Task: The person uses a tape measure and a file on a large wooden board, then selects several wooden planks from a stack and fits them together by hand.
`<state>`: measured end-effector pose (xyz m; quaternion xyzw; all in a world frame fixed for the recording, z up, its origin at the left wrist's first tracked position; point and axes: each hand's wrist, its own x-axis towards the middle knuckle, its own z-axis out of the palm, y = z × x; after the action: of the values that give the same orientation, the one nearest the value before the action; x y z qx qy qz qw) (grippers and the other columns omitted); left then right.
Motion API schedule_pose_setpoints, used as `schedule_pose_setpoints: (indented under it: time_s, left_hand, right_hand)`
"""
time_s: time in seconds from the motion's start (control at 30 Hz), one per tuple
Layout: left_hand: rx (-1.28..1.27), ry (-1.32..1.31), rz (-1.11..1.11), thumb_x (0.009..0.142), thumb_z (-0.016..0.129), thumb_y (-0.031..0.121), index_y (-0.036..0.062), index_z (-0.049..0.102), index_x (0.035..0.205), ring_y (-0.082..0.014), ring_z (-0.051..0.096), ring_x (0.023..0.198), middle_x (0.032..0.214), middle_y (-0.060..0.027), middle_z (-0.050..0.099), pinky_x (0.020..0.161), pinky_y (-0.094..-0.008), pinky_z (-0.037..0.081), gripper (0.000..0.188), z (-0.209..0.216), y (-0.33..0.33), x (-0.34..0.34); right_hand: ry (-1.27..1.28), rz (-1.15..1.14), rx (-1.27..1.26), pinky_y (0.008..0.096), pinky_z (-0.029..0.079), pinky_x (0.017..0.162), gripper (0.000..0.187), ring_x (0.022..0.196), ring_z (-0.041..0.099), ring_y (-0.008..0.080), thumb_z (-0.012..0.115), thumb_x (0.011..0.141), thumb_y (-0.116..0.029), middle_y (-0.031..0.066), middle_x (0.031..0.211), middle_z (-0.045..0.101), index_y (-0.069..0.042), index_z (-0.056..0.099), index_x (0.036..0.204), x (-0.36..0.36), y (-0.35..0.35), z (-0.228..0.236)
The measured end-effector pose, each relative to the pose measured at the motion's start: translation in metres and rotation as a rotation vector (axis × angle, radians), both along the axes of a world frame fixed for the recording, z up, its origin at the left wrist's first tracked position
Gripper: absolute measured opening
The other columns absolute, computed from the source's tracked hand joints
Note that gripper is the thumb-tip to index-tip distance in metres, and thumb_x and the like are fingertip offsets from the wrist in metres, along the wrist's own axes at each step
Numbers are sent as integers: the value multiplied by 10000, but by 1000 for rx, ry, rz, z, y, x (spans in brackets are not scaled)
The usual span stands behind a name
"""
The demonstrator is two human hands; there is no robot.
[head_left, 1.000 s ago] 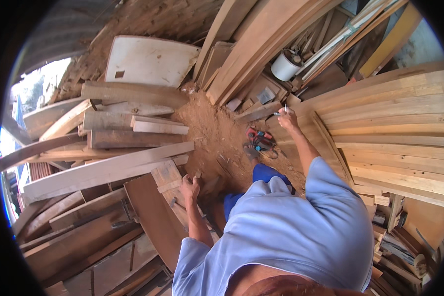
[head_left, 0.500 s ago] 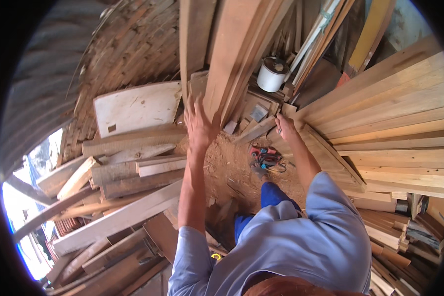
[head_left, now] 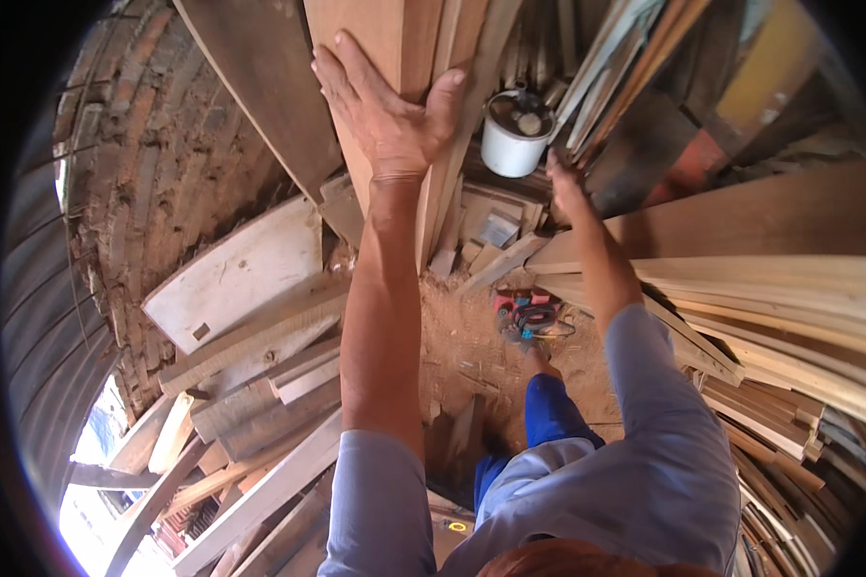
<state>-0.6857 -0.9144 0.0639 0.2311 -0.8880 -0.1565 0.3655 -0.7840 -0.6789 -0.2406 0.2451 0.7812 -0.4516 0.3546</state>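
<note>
Spreading flat, the left grip (head_left: 385, 120) rests against leaning brown planks (head_left: 419, 48).

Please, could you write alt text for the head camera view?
A person's left hand is spread over upright wooden boards, while the right hand is near a white container. Below, a red-and-black tool lies on brown ground, with stacked planks at right.

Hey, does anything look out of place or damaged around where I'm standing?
Yes, two things. A red and black corded tool lies on the dusty floor right by your foot, an odd spot that might trip you. The white panel to the left has brown marks and what looks like a square hole near its lower corner.
</note>
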Motion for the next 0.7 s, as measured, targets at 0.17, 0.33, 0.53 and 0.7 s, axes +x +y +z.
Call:
schedule_pose_setpoints:
  time_s: [0.17, 0.33, 0.53, 0.7]
  left_hand:
    - [-147, 18, -33, 738, 743, 618, -81, 111, 1498, -503, 178, 1422, 1490, -387, 195, 1162, -518, 212, 1211, -10, 3, 4]
    - [-77, 57, -31, 705, 797, 553, -84, 171, 1497, -510, 228, 1402, 1506, -369, 198, 1137, -532, 236, 1194, 5, 8, -3]
    - [-18, 26, -75, 694, 794, 569, -78, 151, 1503, -534, 217, 1398, 1497, -403, 171, 1137, -544, 244, 1219, 12, 17, -21]
    - [-72, 4, 36, 743, 719, 620, -75, 185, 1501, -551, 220, 1387, 1482, -416, 203, 1138, -563, 234, 1159, -3, -4, 5]
  right_hand:
    - [100, 45, 245, 455, 503, 837, 816, 1031, 642, 364, 562, 849, -684, 272, 1142, 649, 91, 653, 1090, -43, -33, -61]
    - [354, 222, 112, 439, 458, 937, 662, 1172, 573, 356, 523, 925, -525, 209, 1292, 592, -21, 503, 1355, -67, -37, -105]
    - [309, -126, -206, 395, 484, 776, 539, 951, 595, 279, 586, 896, -307, 147, 1131, 626, -22, 488, 1342, -79, -7, -138]
    - [-154, -72, -96, 313, 257, 324, 200, 365, 351, 139, 583, 845, -214, 15, 535, 450, -94, 530, 693, 4, -47, -76]
